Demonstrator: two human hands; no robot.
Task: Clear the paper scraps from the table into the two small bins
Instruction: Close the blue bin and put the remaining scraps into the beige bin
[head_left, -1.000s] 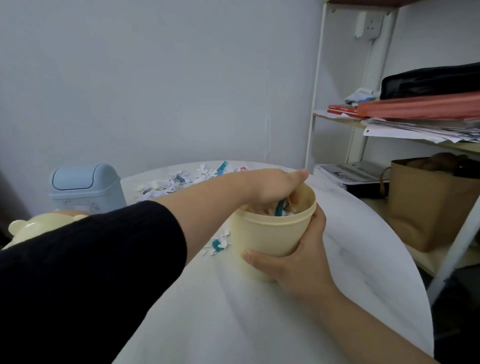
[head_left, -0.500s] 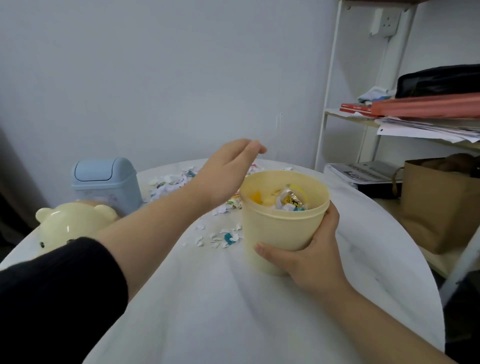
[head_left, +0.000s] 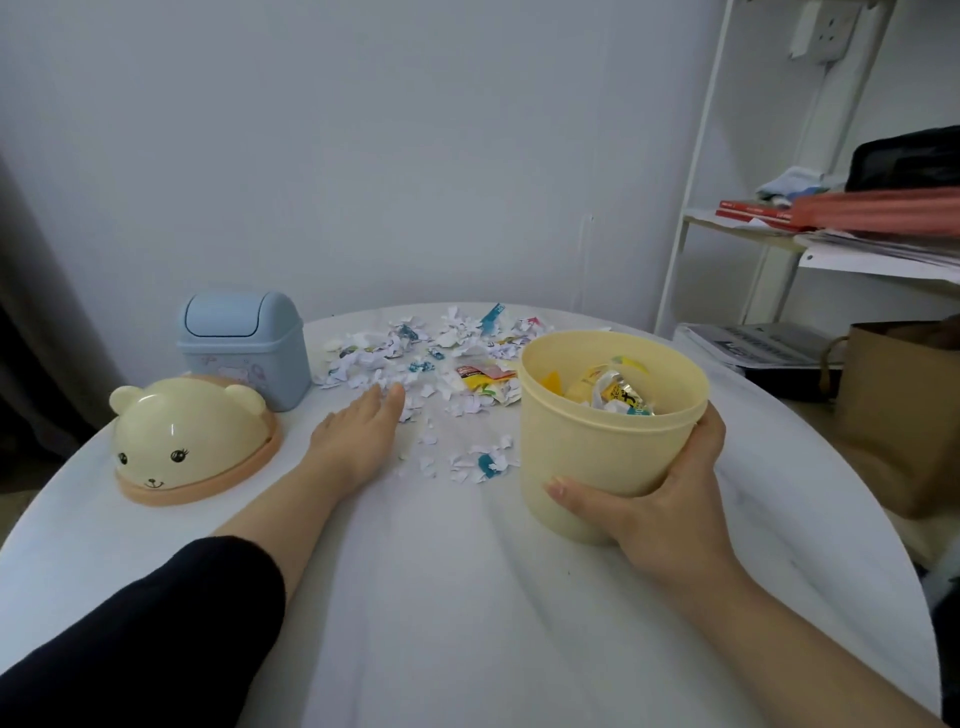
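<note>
the right hand (head_left: 662, 512) grips the lidless cream-yellow bin (head_left: 597, 452). its thumb lies across the near wall and its fingers (head_left: 709, 431) curl round the far side just under the rim. inside the bin lie crumpled snack wrappers (head_left: 618, 395) in yellow, silver and blue, heaped below the rim.

the left hand (head_left: 358, 441) lies flat on the white counter (head_left: 441, 623), palm down and holding nothing. its fingers (head_left: 387, 402) are straight and close together, and their tips touch the near edge of the paper scraps (head_left: 405, 358). the scraps are mostly white, with bits of blue and a yellow wrapper among them. they spread beyond and to the right of those fingertips, as far as the wall of the yellow bin. a smaller cluster lies between the two hands.

left of the fingertips stands the pale blue bin (head_left: 244, 353) with its swing lid closed, so its contents are hidden. nearer, beside the left wrist, the bear-faced lid (head_left: 192, 441) rests dome up on the counter.
</note>
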